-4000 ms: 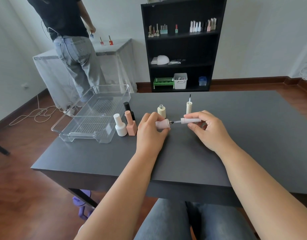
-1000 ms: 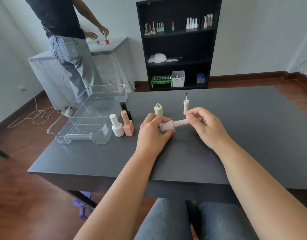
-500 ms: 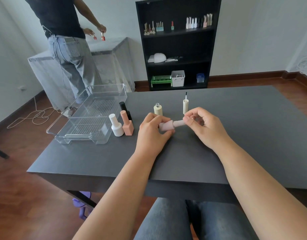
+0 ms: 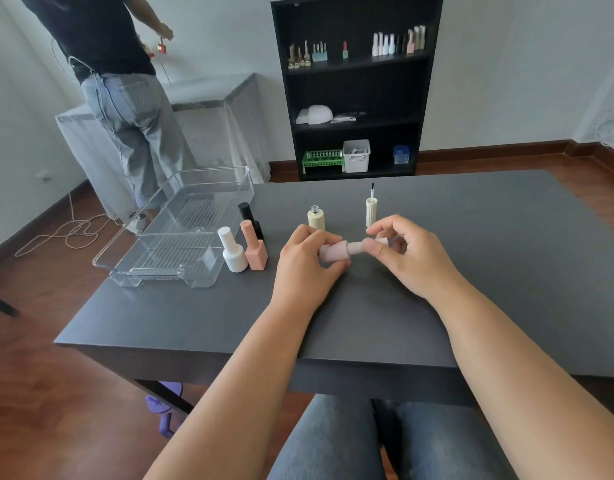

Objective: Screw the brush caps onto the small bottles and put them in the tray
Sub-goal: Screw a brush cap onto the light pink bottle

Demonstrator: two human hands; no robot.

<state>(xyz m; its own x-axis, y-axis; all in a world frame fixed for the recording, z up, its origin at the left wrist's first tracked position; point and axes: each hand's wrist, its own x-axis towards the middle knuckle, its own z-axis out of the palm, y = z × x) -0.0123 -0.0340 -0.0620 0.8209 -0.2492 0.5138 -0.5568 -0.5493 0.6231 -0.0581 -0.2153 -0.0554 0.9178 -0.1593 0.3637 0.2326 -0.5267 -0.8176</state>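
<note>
My left hand point(image 4: 304, 268) grips a pale pink bottle point(image 4: 333, 252) held sideways just above the dark table point(image 4: 472, 271). My right hand point(image 4: 407, 258) pinches its pink brush cap point(image 4: 359, 246), which sits on the bottle's neck. Behind my hands stand an uncapped cream bottle point(image 4: 316, 218) and its cream cap point(image 4: 371, 211), upright with the brush pointing up. To the left stand three capped bottles: white point(image 4: 233, 251), peach point(image 4: 254, 247) and black point(image 4: 250, 216). The clear plastic tray point(image 4: 181, 230) lies beside them with nothing in it.
A person in a black top and jeans point(image 4: 122, 98) stands at a covered side table point(image 4: 208, 109) at the back left. A black shelf unit point(image 4: 354, 84) with more bottles is against the far wall. A cable point(image 4: 66, 233) lies on the floor.
Four seconds ago the cap and brush were pulled out of the pink bottle; now the cap sits on the neck. My right fingers have shifted their hold on the cap since half a second ago.
</note>
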